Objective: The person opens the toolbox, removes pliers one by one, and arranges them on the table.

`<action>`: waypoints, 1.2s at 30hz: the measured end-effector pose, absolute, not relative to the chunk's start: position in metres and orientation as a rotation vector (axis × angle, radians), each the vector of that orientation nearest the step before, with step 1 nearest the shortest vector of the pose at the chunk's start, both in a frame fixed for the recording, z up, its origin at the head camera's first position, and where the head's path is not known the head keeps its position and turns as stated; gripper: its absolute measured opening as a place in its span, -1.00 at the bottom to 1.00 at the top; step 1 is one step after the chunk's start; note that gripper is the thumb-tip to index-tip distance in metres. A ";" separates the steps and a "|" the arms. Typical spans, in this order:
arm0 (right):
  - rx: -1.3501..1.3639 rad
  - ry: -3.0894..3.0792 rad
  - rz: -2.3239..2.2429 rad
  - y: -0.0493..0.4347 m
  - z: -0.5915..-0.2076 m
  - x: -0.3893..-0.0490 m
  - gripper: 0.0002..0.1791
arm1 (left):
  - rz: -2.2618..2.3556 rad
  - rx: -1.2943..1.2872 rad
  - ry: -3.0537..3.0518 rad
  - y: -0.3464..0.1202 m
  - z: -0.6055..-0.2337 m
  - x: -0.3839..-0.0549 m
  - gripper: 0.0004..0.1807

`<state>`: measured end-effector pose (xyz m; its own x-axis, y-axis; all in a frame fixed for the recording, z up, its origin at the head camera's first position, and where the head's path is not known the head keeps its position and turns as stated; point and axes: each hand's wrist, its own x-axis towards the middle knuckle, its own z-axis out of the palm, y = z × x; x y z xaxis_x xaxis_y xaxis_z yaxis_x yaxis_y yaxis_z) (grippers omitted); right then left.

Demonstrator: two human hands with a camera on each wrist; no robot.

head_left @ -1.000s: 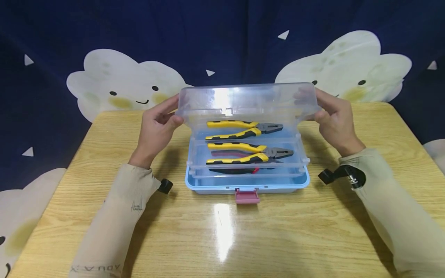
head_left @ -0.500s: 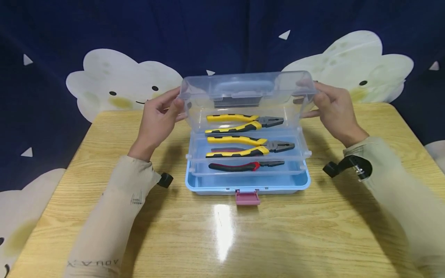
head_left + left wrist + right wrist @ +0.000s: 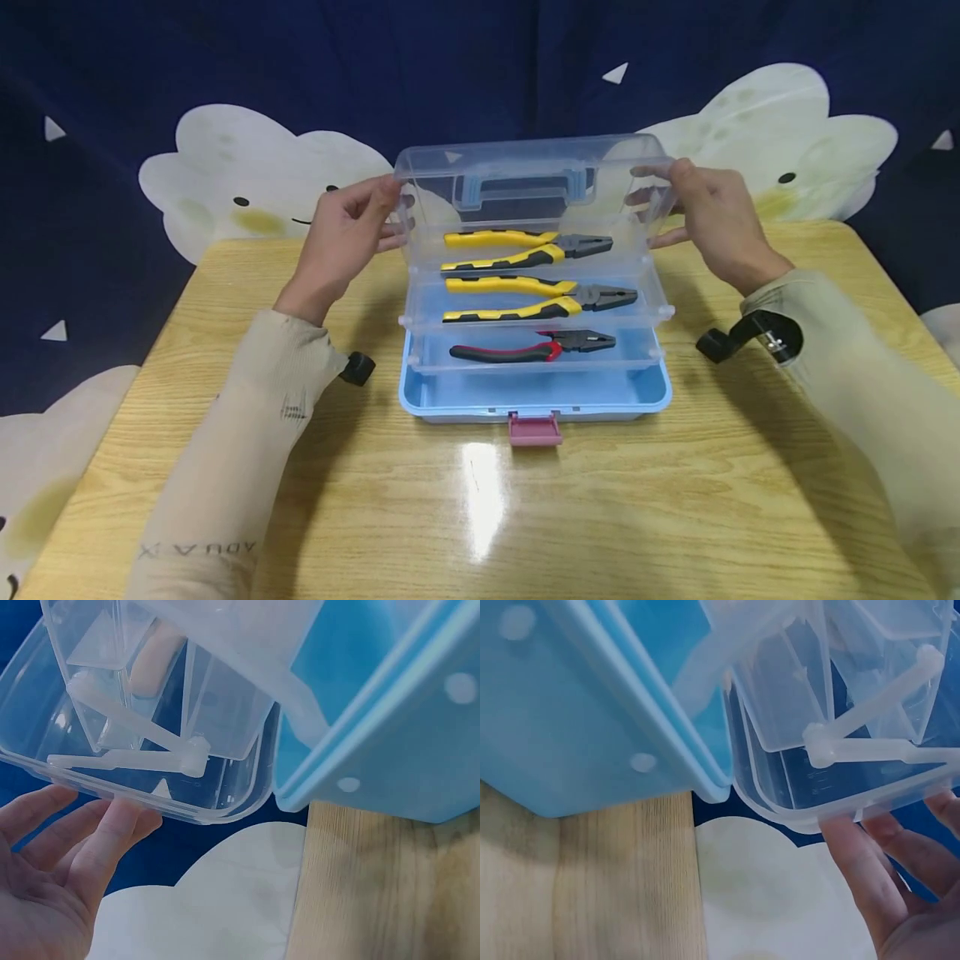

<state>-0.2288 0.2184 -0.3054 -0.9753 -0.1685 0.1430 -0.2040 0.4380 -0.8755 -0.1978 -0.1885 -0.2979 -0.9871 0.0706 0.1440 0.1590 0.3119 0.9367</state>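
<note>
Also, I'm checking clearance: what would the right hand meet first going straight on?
Likely the clear lid: the right hand seems to touch its rim; depth there is unclear.

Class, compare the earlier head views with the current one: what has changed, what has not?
The transparent lid swung farther up and back, left hand and right hand keeping hold. The clear trays shifted backward, carrying the yellow-handled pliers and the black-and-red pliers, the latter now less hidden. The blue box and its lowered pink latch stayed put.
</note>
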 end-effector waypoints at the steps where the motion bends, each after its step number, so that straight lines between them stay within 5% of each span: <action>1: 0.337 -2.653 1.603 0.219 -0.305 -0.230 -0.29 | -1.776 -0.206 -2.497 -0.188 -0.297 -0.199 -0.31; 25: 0.125 -2.836 1.755 0.213 -0.301 -0.258 -0.08 | -1.676 0.117 -2.635 -0.176 -0.287 -0.220 -0.13; 36: 0.104 -2.891 1.726 0.211 -0.301 -0.262 -0.02 | -1.868 0.001 -2.478 -0.184 -0.301 -0.218 -0.36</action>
